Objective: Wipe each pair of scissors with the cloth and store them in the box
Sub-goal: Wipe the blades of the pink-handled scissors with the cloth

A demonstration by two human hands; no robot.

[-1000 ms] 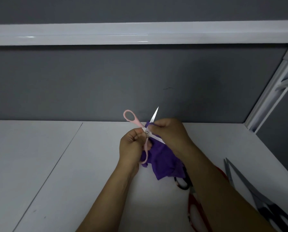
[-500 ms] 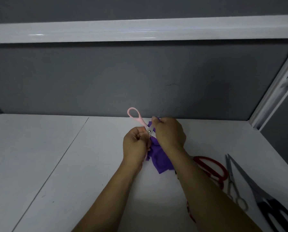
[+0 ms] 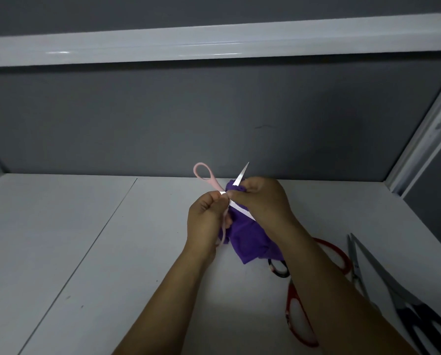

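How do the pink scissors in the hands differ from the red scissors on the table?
The pink scissors are held above the table, gripped by the left hand; the red scissors lie flat on it with no hand on them. The pink scissors' blades are spread open, one pinched in the purple cloth by the right hand; the red scissors' blades are not visible. Pink handles look thin, red ones thicker. Both have loop handles.

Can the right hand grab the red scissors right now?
Probably not yet: the right hand grips the purple cloth around a blade of the pink scissors. The red scissors lie on the table beneath that forearm, so once the cloth is dropped they look reachable.
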